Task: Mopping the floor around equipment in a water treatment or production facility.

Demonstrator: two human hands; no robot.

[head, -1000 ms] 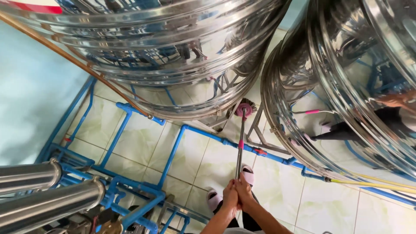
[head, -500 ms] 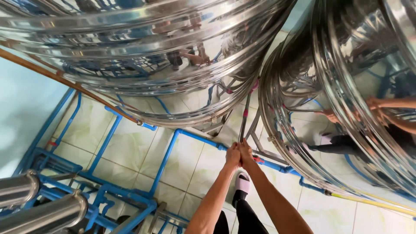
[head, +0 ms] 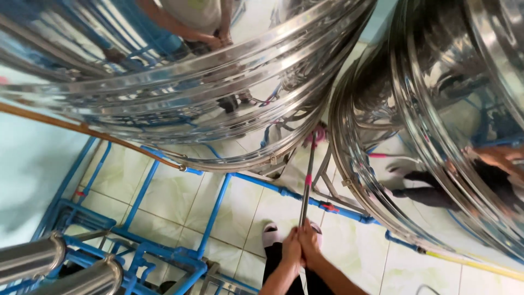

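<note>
both hands clasped on a long mop handle

left hand [head: 291, 250] and right hand [head: 310, 246] wrap together round the near end of the handle [head: 307, 184] at lower centre; it points up-frame, slightly right, to a pink head [head: 318, 133] between two steel tanks [head: 180, 104].

Two large steel tanks [head: 180, 87] [head: 436, 109] loom beyond the fingers, mirroring the room. Blue pipes [head: 213, 210] cross the pale tiled floor [head: 174, 196] left of them. Two steel tubes [head: 33, 257] lie far left.
</note>
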